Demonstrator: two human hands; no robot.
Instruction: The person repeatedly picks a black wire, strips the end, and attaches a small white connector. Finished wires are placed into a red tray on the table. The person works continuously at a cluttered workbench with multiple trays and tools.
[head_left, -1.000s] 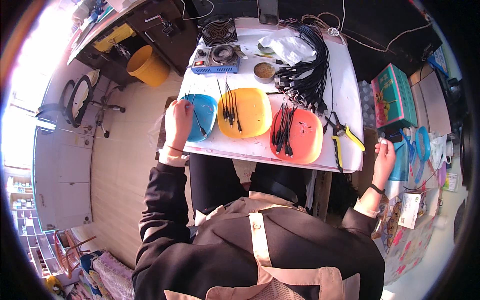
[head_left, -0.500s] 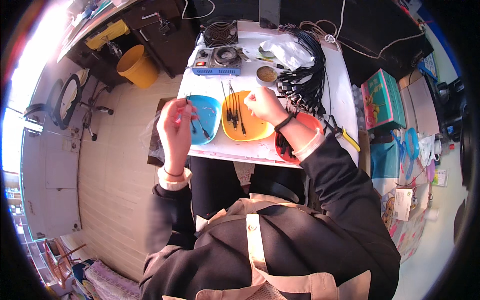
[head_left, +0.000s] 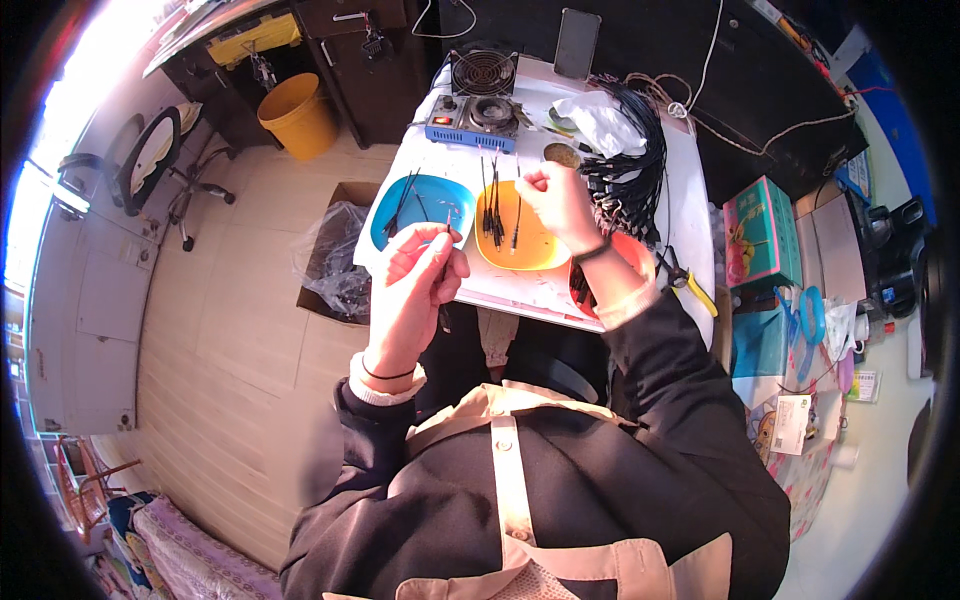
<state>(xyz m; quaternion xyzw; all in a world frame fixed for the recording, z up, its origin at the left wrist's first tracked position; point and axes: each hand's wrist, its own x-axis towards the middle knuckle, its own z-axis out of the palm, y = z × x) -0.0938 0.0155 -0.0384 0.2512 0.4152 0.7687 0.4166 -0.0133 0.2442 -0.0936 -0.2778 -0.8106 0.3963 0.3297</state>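
Observation:
My left hand (head_left: 415, 285) is closed in a pinch on a short black cable (head_left: 445, 320). Its connector dangles below the fingers and the thin wire end pokes out above them. A blue tray (head_left: 376, 236) with a few black cables lies just beyond this hand. Over the right side of a yellow tray (head_left: 540, 255), my right hand (head_left: 562, 203) has thumb and fingers pinched at the upper part of another black cable (head_left: 515, 232). Several similar cables (head_left: 492, 215) rest in that tray. Partly under my right forearm is a red tray (head_left: 640, 252) holding black connectors.
Behind the trays stand a blue heating device (head_left: 470, 135), a fan (head_left: 484, 72) and a round tin (head_left: 562, 155). A thick bundle of black cables (head_left: 645, 150) and white plastic (head_left: 600, 122) lie at back right. Yellow-handled pliers (head_left: 698, 290) sit by the right edge.
My left hand has come away from the blue tray, toward my body, with its cable. My right hand's fingertips now meet a cable in the yellow tray. The whole view has shifted.

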